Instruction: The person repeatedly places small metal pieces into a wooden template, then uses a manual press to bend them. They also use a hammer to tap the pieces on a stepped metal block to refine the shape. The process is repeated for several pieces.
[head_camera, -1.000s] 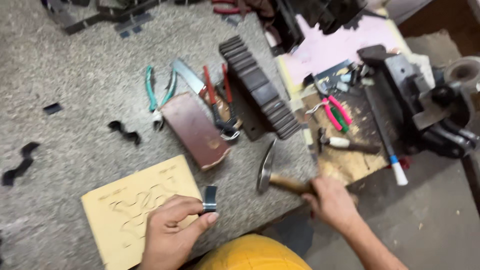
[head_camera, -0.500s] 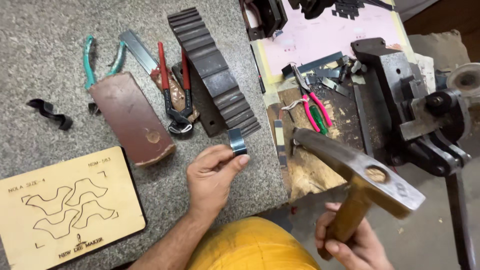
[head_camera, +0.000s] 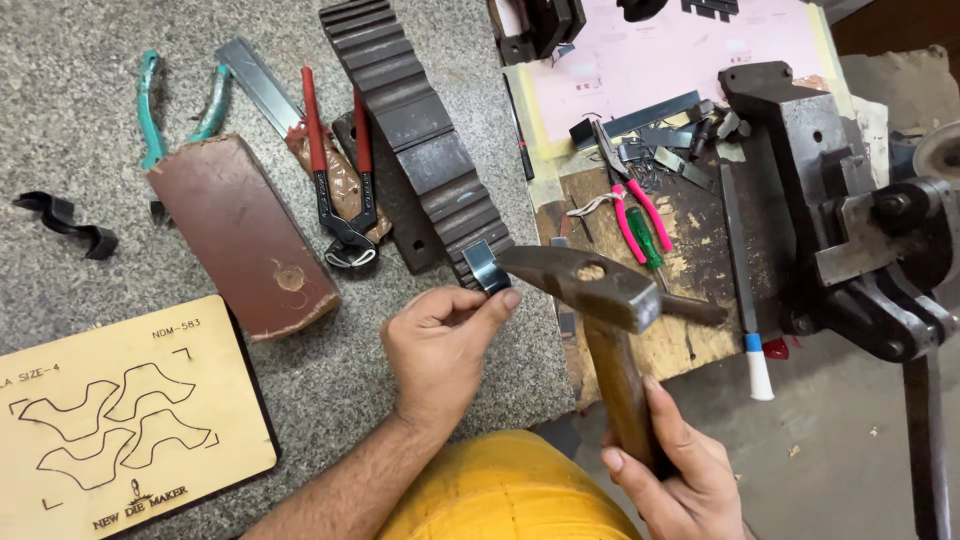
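Grey speckled stone worktop (head_camera: 90, 130) carries pliers and a dark stepped metal block (head_camera: 420, 140). Left hand (head_camera: 440, 350) pinches a small bent steel strip (head_camera: 486, 268) against that block; right hand (head_camera: 670, 470) grips a wooden-handled steel hammer (head_camera: 600, 290).

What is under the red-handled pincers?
The red-handled pincers lie on a brown scrap beside the brown block. A flat metal ruler runs beneath them; its lower end is covered.

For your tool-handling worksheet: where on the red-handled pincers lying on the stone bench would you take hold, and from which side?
Grip the red-handled pincers by the two red handles at their far, spread ends, coming from above on the side away from the person. The dark jaws point toward the person, close beside the brown block, so that end is crowded.
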